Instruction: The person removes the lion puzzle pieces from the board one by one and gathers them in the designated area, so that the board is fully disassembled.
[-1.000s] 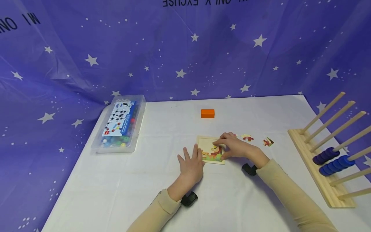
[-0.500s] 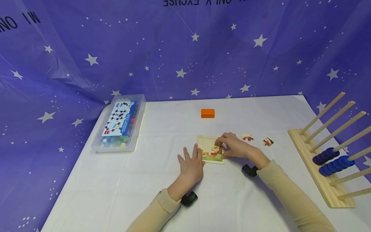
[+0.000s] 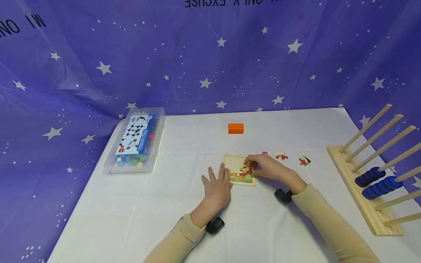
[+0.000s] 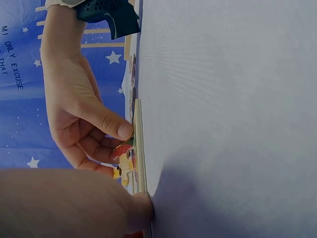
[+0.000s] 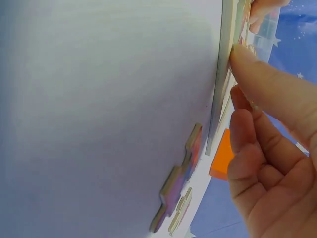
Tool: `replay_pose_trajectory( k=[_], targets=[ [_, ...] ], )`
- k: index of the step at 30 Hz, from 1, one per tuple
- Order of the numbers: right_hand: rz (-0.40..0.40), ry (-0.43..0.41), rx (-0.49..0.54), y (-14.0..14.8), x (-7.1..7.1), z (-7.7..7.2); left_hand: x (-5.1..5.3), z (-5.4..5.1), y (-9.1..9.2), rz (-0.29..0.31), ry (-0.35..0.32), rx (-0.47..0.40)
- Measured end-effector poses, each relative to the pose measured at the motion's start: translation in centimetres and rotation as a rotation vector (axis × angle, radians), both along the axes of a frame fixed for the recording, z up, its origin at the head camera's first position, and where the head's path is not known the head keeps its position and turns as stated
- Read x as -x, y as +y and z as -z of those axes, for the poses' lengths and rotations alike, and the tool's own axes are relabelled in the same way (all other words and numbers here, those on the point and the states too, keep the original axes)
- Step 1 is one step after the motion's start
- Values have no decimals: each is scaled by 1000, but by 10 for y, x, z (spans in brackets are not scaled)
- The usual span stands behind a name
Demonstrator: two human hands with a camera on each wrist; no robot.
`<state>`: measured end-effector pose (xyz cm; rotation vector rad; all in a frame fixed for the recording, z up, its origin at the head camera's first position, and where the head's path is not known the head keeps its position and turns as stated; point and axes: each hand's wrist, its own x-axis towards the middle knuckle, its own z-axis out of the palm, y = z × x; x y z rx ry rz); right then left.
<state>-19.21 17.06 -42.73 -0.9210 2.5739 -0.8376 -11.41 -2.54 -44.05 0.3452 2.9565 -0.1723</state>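
A creased purple-blue sheet (image 3: 181, 40), patterned with white stars (image 3: 294, 46), wraps round from 9 o'clock through 12 to 3, carrying black lettering (image 3: 205, 3) at 12 and 10 o'clock. In soft light, the white, faintly creased surface (image 3: 184, 135) spreads out toward 6 o'clock.

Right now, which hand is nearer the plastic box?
Left. The left hand rests right of the plastic box, by the left edge of the puzzle; the right hand is farther off, at its right side.

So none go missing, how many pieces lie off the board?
3: left piece by the right hand, middle piece, rightmost piece toward the rack. Others may be hidden.
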Motion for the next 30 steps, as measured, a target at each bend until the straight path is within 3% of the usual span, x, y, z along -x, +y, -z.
replay_pose_trajectory(
  k=[8,24,30],
  targets=[
    [16,23,26,2,0,-1,0,1,1,-1,-4,-2],
    [17,20,-28,5,-1,2,-1,1,0,-1,-7,-3],
    [74,10,-7,15,-3,0,0,1,0,3,1,-11]
  ],
)
